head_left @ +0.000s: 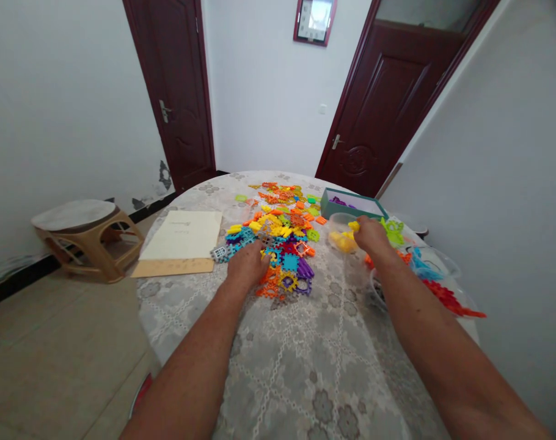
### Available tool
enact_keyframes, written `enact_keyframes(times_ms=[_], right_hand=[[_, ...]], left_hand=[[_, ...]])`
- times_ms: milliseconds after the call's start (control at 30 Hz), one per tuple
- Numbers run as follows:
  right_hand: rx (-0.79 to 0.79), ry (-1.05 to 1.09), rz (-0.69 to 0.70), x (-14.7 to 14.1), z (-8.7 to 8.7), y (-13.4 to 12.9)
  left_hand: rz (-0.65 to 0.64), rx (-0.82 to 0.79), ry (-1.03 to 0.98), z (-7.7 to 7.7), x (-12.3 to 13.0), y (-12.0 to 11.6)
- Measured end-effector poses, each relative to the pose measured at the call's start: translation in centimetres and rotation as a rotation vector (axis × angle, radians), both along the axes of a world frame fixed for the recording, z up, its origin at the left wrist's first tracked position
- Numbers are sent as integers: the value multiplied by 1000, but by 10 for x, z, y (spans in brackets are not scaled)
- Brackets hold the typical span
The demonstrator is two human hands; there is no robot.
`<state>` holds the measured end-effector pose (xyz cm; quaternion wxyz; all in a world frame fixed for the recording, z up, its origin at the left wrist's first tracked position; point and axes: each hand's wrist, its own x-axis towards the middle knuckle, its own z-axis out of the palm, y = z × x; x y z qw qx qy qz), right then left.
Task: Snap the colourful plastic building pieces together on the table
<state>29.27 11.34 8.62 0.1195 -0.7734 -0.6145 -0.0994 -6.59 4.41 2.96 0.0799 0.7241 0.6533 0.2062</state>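
Note:
My right hand (369,234) pinches a small yellow plastic building piece (353,226) above a clear round container (335,218). Inside that container lie more yellow pieces (343,241). At the near left side of a heap of colourful interlocking plastic pieces (291,263), my left hand (248,267) rests with its fingers curled in. Whatever lies between those fingers is hidden by the hand. Yellow, orange, blue, purple and grey pieces surround it, many of them flat squares with notched edges.
A green box (351,205) with purple pieces stands at the back right. Further containers hold green, orange, blue and red pieces (447,296) beside my right forearm. An open paper pad (181,235) lies on the left. Left of the table stands a stool (90,235).

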Motion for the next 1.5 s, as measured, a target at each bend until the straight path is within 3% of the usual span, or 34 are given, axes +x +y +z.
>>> enact_keyframes(times_ms=[267,400,467,567,700,800,900,1133,1500], right_hand=[[-20,12,72,-6,12,-16],[-27,85,220,-36,16,-38],[-37,134,321,-63,7,-53],[-45,190,421,-104,-20,-73],[-69,248,391,-136,-61,-82],[-74,285,377,-138,-79,-77],[-52,368,390,-133,-87,-71],[14,565,395,-124,-98,-67],[69,547,361,-125,-105,-63]], left_hand=[[-32,-49,12,-3,1,1],[-59,-61,15,-4,2,4],[-72,-67,21,-4,3,5],[-89,-75,21,-5,4,7],[-132,-35,-43,-7,5,9],[-145,-15,-69,-6,6,9],[-142,-8,-109,-4,8,8],[-146,69,-160,-2,10,5],[-188,108,-142,-10,13,6]])
